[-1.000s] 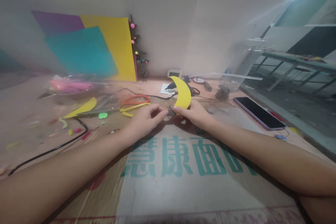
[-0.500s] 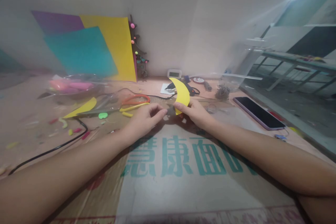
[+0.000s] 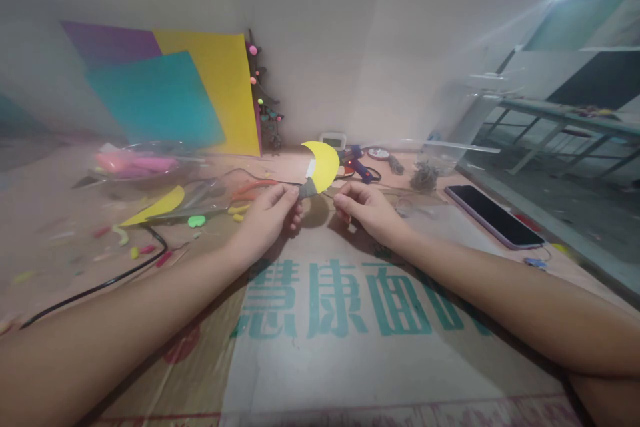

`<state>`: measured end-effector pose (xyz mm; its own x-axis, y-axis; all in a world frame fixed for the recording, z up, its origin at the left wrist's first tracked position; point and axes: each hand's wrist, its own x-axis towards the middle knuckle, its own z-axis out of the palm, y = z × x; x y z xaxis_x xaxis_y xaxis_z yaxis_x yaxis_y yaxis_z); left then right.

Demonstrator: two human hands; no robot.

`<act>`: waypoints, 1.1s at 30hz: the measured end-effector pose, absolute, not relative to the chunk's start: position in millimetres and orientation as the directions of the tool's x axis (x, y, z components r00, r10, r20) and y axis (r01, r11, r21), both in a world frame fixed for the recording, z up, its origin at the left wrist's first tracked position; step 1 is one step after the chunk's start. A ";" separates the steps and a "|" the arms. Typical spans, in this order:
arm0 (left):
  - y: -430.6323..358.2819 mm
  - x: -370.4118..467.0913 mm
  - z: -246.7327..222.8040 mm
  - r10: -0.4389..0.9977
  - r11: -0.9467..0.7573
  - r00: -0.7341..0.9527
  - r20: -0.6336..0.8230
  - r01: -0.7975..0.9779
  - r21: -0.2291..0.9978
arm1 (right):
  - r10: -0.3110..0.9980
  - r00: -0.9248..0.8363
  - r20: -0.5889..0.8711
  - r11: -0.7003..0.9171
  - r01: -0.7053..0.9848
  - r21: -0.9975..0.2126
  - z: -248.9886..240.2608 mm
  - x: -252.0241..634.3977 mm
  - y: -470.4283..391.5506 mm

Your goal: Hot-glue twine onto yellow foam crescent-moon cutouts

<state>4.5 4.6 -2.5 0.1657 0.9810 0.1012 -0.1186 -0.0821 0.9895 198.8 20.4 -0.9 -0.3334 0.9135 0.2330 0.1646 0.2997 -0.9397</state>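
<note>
A yellow paper crescent (image 3: 327, 167) is held up over the middle of the worktop, with a small grey piece (image 3: 308, 189) at its lower end. My left hand (image 3: 274, 213) pinches that grey piece between thumb and fingers. Just to the right of the crescent is my right hand (image 3: 365, 210), its thumb and forefinger pressed together near a thin strand; whether they hold it is too small to tell. Behind the crescent lie a dark blue glue gun (image 3: 361, 167) and a small white digital display (image 3: 333, 141).
Coloured sheets (image 3: 155, 100) lean on the wall beside a decorated twig (image 3: 260, 80). Orange-handled scissors (image 3: 253, 189), a yellow paper piece (image 3: 160, 205), a black cable (image 3: 113, 279) and scraps lie left. A phone (image 3: 493, 216) and a wire bundle (image 3: 424, 175) are right.
The crescent has moved left and turned, with its grey end now in my left hand. My right hand has let go of the crescent.
</note>
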 end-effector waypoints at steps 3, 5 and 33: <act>7.4 2.0 -8.3 0.966 -0.126 0.218 0.139 -0.075 0.989 | 0.915 -0.301 0.268 0.340 0.221 -0.914 -0.3 198.9 20.2; 10.0 0.3 -12.8 0.955 -0.176 0.239 0.178 -0.031 0.984 | 0.916 -0.282 0.287 0.360 0.255 -0.898 0.1 199.1 20.3; 4.9 -0.2 -7.3 0.933 -0.312 0.253 0.256 0.219 0.924 | 0.902 -0.276 0.333 0.379 0.135 -0.915 0.3 200.8 20.8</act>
